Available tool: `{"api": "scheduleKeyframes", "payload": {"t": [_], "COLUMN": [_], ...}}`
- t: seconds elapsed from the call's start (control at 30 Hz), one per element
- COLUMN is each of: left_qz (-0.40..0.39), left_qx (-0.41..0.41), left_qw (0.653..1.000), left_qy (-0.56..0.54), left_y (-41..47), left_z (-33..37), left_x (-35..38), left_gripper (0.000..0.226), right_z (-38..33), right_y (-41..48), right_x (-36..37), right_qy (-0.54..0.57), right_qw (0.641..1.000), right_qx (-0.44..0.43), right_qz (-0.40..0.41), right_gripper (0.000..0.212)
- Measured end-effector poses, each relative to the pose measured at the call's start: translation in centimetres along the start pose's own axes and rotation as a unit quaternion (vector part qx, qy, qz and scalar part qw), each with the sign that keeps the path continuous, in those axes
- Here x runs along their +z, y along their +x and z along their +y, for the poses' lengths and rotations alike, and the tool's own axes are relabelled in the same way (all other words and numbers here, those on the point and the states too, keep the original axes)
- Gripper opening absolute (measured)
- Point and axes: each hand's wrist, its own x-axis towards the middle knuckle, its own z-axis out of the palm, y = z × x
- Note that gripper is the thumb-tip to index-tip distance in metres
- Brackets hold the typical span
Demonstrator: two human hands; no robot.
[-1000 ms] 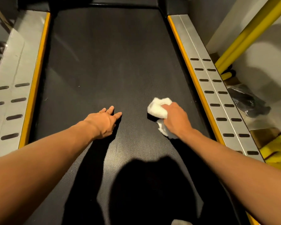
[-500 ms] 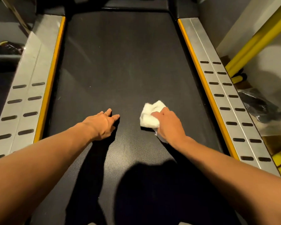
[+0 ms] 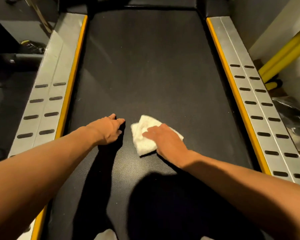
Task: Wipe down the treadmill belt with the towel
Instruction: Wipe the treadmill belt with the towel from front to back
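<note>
The black treadmill belt (image 3: 145, 66) fills the middle of the view. A small white towel (image 3: 142, 135) lies flat on it, near the centre. My right hand (image 3: 164, 141) presses down on the towel with fingers spread flat over it. My left hand (image 3: 109, 129) rests on the belt just left of the towel, fingers straight, holding nothing. A narrow strip of belt separates the left hand from the towel.
Silver side rails with slots and yellow edging run along the left (image 3: 47, 94) and right (image 3: 260, 104) of the belt. A yellow bar (image 3: 284, 51) leans at the right, with a dark bag (image 3: 291, 113) on the floor below it. A dark bottle (image 3: 31, 45) lies beyond the left rail.
My right hand has slid the towel leftward toward the left hand, and its fingers have flattened over the towel instead of bunching it. The left hand stays in place.
</note>
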Motion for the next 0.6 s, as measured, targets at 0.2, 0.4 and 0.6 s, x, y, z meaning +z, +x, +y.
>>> {"api": "scheduleKeyframes", "payload": {"t": [0.2,0.4,0.6], "left_qz": [-0.007,-0.008,-0.006], "left_qx": [-0.020,-0.043,-0.070], "left_qw": [1.000,0.999,0.997], "left_qy": [0.004,0.000,0.029], "left_y": [-1.3,-3.1,-5.3], "left_z": [-2.3,-4.6,-6.6], "left_x": [0.3,0.5,2.0], "left_gripper": [0.056,0.057,0.063], "right_z": [-1.8,-0.9,-5.3], "right_y": [4.2,4.9,2.4], "right_x": [-0.4,-0.7,2.9], "right_qy": [-0.004,0.056,0.084], "right_qw": [0.999,0.996,0.982], "right_qx": [0.024,0.068,-0.144], "right_qz": [-0.024,0.028,-0.084], "right_gripper": [0.028,0.019,0.047]}}
